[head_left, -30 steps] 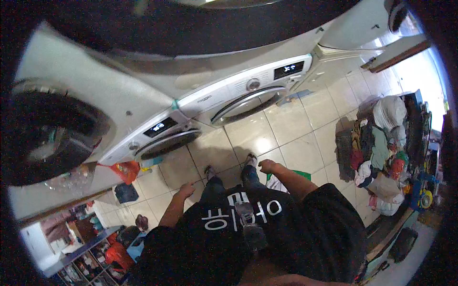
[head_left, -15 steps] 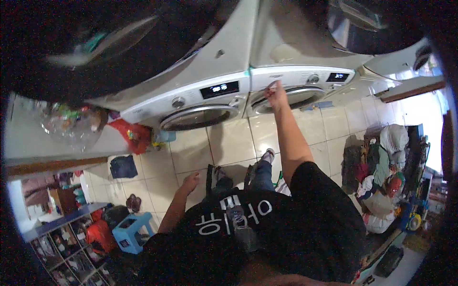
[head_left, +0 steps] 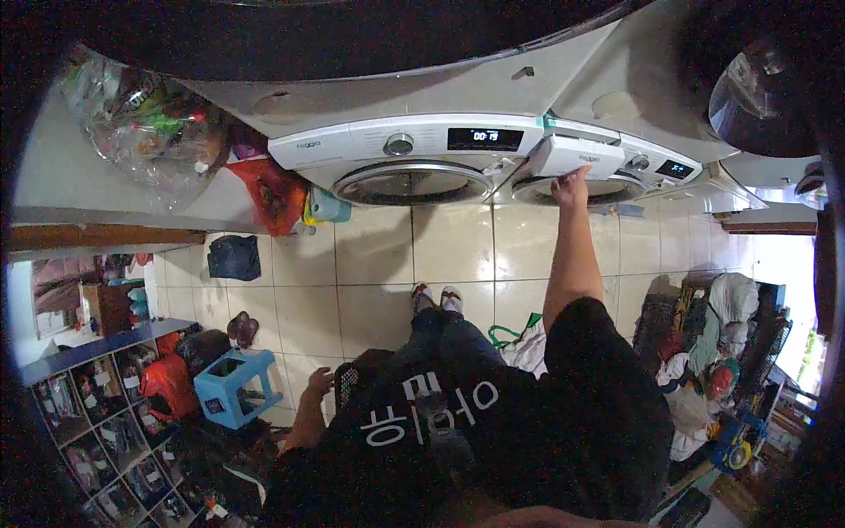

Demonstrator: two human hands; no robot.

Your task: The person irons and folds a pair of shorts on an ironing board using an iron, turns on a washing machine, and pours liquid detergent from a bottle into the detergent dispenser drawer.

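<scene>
My right hand grips the front of the detergent drawer, which is pulled out of the right washing machine. The fingers curl around the drawer's edge. Its round glass door is partly hidden below the drawer and my hand. My left hand hangs low at my side with nothing in it, its fingers loosely apart, close to a dark mesh basket. To the left stands another white washing machine with its display lit.
A blue stool and a shelf unit are at the left. A red bag hangs beside the left machine. Dark folded cloth lies on the tiles. Piled clothes stand at the right; a white bag sits by my legs.
The detergent drawer of the right machine has come out, with my right hand now on it. My view has shifted, and my left hand is lower and farther left.
</scene>
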